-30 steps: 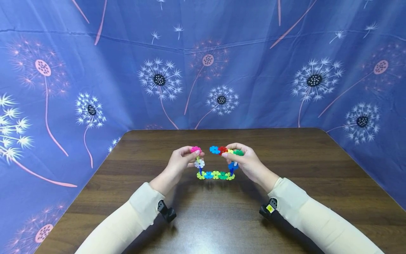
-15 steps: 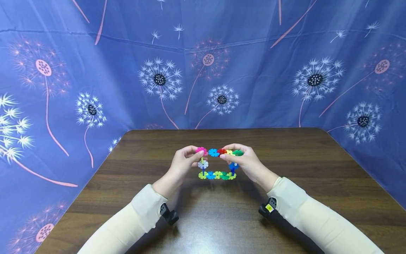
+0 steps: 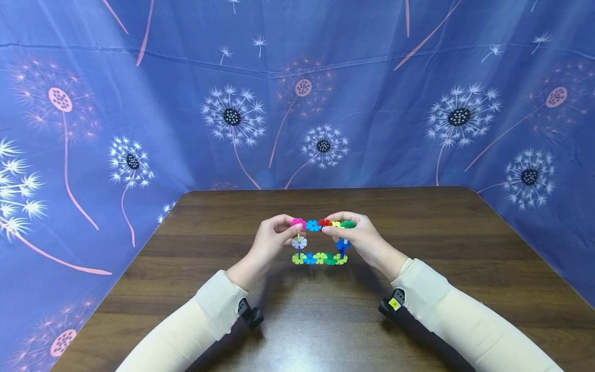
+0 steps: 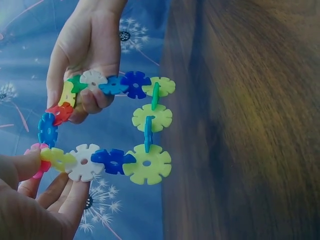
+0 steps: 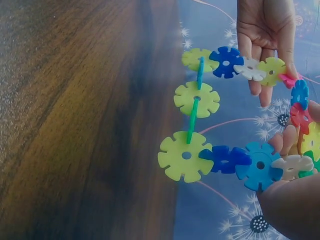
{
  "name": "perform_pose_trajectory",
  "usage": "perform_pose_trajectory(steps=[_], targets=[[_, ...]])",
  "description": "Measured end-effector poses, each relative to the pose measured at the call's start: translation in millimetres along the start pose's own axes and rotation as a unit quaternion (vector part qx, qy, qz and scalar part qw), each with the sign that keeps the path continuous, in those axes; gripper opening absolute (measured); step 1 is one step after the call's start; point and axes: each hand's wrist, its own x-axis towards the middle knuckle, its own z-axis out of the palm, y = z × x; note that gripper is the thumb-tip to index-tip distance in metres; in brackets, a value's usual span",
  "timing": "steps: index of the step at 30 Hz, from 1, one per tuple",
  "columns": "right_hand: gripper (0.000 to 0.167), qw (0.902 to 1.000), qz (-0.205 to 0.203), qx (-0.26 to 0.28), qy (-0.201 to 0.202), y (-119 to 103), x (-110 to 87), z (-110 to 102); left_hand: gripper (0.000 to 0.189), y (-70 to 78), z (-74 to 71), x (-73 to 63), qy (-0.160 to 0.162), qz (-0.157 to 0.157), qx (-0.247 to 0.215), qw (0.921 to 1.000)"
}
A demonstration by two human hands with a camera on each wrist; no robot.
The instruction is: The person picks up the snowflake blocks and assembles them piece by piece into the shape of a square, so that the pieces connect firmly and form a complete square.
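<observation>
A chain of toothed plastic snowflake discs, bent into a four-sided loop, is held up above the table between both hands. My left hand [image 3: 267, 243] pinches the pink disc [image 3: 297, 223] at its upper left corner, between thumb and fingers. With thumb and fingers, my right hand [image 3: 367, 243] grips the upper right stretch near the red disc [image 3: 325, 224]. Between the hands, a blue disc [image 3: 313, 226] meets the pink one; whether they are slotted together I cannot tell. A white disc [image 4: 84, 162] and a dark blue disc [image 4: 114, 161] lead down to a yellow-green disc [image 4: 147, 164].
The brown wooden table [image 3: 297, 320] spreads below and around the hands. Behind it hangs a blue cloth [image 3: 372, 93] with a dandelion print. A small black camera [image 3: 251, 314] sits on the left wrist, with another camera [image 3: 391, 305] on the right wrist.
My left hand has moved right with the pink disc, closing the gap to the blue disc. The right hand has stayed nearly still, and the blue disc has dropped slightly.
</observation>
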Motion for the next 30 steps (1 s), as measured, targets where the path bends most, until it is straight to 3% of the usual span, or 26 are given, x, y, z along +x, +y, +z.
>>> perform_pose_trajectory(steps=[19,26,30], targets=[[0.035,0.9999,0.011,-0.010,0.002,0.0,1.7,2.4,0.015,3.1,2.0,-2.1,-0.002,0.031,0.070,0.9970],[0.039,0.9999,0.012,-0.006,-0.002,1.1,3.4,2.9,0.009,2.5,4.8,-2.1,0.000,0.010,0.051,0.9987],[0.041,0.9998,0.012,-0.013,-0.008,0.2,3.0,2.4,0.009,1.6,4.4,-2.1,-0.002,0.016,0.058,0.9982]])
